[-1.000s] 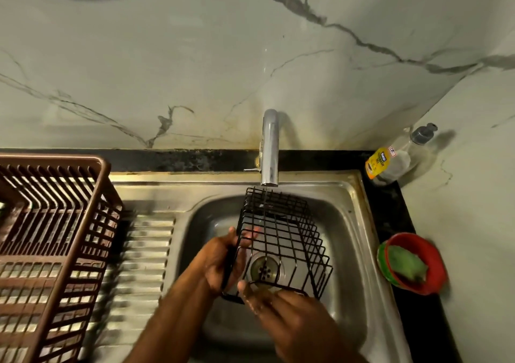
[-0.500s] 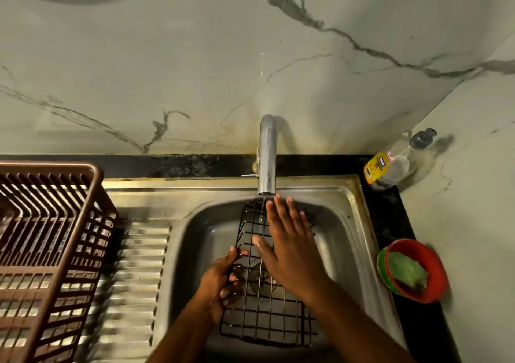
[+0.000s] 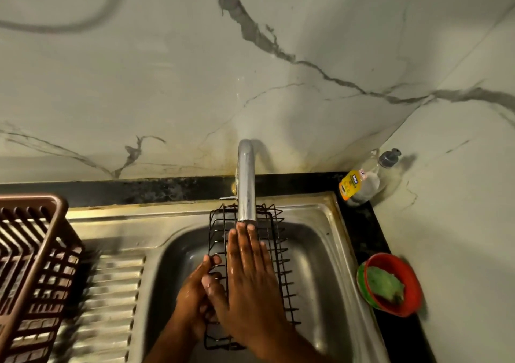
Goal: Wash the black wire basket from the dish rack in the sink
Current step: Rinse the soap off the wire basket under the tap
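Note:
The black wire basket (image 3: 274, 240) lies lengthwise over the steel sink (image 3: 317, 254), its far end under the chrome tap (image 3: 246, 184). My left hand (image 3: 196, 295) grips the basket's left edge, fingers curled through the wires. My right hand (image 3: 248, 276) lies flat on top of the basket with straight wet fingers, fingertips just below the tap's mouth. The middle of the basket is hidden under my hands.
A brown plastic dish rack (image 3: 33, 265) stands on the ribbed drainboard (image 3: 111, 301) at the left. A soap bottle (image 3: 362, 184) leans in the back right corner. A red bowl (image 3: 412, 284) with a green scrubber (image 3: 383, 284) sits right of the sink.
The basket went from standing tilted to lying flat. My right hand left its near end, laid flat on top, and slid toward the tap. My left hand kept its grip.

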Available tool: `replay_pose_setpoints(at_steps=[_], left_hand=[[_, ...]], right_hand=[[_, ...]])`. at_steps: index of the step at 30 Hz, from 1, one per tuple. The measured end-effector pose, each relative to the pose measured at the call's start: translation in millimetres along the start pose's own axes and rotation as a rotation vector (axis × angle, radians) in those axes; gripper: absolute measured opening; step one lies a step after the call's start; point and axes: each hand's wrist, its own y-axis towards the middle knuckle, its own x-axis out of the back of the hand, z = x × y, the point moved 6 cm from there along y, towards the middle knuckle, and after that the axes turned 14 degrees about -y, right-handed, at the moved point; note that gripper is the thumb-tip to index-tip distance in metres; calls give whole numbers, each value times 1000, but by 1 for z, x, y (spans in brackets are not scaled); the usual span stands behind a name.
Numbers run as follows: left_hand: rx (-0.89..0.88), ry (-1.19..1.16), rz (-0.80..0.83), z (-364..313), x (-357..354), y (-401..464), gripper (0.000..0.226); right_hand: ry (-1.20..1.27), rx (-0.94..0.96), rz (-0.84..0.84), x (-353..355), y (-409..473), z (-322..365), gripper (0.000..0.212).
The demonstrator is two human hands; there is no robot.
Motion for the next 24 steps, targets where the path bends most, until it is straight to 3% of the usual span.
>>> replay_pose_setpoints(at_steps=[7, 10, 14, 16, 19, 21, 24], left_hand=[[-4, -66, 73, 1, -6, 1, 36], [-37, -114, 72, -2, -7, 4, 36], [-151, 36, 97, -10, -6, 7, 34], [-140, 28, 90, -13, -3, 9, 34], [-28, -118, 93, -14, 1, 6, 38], [-5, -157, 123, -17, 4, 7, 35], [100, -211, 212, -14, 17, 18, 41]], right_hand=[[10, -199, 28, 25, 78, -44, 92], [60, -139, -27, 37, 74, -27, 93], [-30, 117, 33, 31, 53, 12, 88], [-7, 128, 32, 30, 54, 10, 83], [-30, -34, -25, 32, 71, -29, 81], [-33, -198, 23, 30, 85, -65, 86], [316, -458, 187, 17, 85, -108, 95]])
